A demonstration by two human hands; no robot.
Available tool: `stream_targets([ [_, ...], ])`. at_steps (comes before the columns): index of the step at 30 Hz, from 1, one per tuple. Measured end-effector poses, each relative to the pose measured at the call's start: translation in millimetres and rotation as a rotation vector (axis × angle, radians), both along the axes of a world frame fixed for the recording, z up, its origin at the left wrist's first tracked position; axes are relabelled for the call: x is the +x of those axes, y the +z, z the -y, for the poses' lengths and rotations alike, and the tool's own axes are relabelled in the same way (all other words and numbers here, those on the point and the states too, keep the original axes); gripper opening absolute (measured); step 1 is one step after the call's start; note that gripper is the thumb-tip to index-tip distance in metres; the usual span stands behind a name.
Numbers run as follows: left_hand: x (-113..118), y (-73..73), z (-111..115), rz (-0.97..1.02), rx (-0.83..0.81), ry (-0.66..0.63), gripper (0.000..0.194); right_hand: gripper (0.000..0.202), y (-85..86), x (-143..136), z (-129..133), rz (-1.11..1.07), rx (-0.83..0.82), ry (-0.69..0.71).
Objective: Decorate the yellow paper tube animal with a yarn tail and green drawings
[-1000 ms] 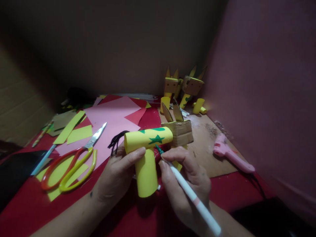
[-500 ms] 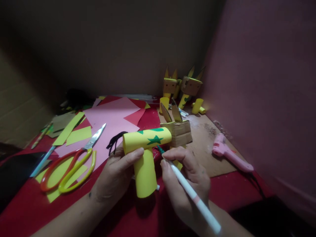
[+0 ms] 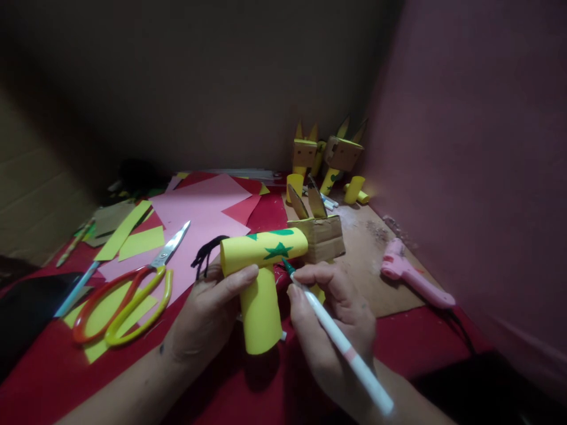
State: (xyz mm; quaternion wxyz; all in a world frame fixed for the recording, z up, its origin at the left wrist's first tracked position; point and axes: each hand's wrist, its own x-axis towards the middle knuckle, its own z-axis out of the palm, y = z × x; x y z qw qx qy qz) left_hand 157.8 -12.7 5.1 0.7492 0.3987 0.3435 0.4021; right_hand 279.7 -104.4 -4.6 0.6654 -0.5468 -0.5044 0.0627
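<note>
My left hand (image 3: 210,313) grips a paper animal figure (image 3: 243,252) by its rear, the thumb pressed where the yellow tube body meets a yellow tube leg. A black yarn tail hangs at its left end, and a cardboard box head with two pointed ears sits at the right. Green shapes, one of them a star (image 3: 277,251), mark the body. In my right hand (image 3: 334,321) is a white felt-tip marker (image 3: 339,341), held like a pen. Its green tip is at the lower edge of the body, just under the star; I cannot tell whether it touches.
Red-and-yellow-handled scissors (image 3: 133,295) lie on yellow scraps at left, beside pink paper (image 3: 199,203). A pink glue gun (image 3: 414,274) rests at right by a cardboard sheet (image 3: 372,260). Similar animal figures (image 3: 343,154) stand at the back, near yellow tubes (image 3: 354,190) and the wall.
The marker has shifted very slightly left, its tip still just under the star. My left hand and the animal figure stay put.
</note>
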Motion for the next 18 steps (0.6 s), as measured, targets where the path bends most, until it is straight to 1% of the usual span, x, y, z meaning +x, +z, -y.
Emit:
stream_targets([
  [2, -0.3, 0.5, 0.6, 0.0, 0.001, 0.005, 0.063, 0.012, 0.4, 0.6, -0.1, 0.008, 0.005, -0.002],
  [4, -0.7, 1.8, 1.5, -0.002, -0.002, 0.005, 0.06, 0.012, 0.8, 0.9, -0.3, 0.012, 0.012, 0.003],
  [9, -0.1, 4.1, 2.7, 0.004, -0.023, 0.018, 0.044, 0.013, -0.5, -1.7, 2.0, -0.014, 0.025, 0.002],
  [11, 1.5, 5.1, 2.6, 0.016, -0.043, 0.047, 0.041, 0.016, -2.1, -3.4, 3.9, -0.047, 0.05, -0.019],
  [13, 3.0, 7.4, 2.1, 0.023, -0.064, 0.069, 0.042, 0.021, -2.5, -3.4, 5.3, -0.06, 0.109, -0.042],
  [16, 3.3, 11.5, -0.8, 0.05, -0.077, 0.071, 0.043, 0.026, 2.6, 5.4, 4.8, -0.037, 0.248, -0.148],
  [18, 1.6, 13.1, -4.6, 0.069, -0.071, 0.073, 0.041, 0.019, 9.3, 19.6, 2.7, -0.07, 0.33, -0.247],
])
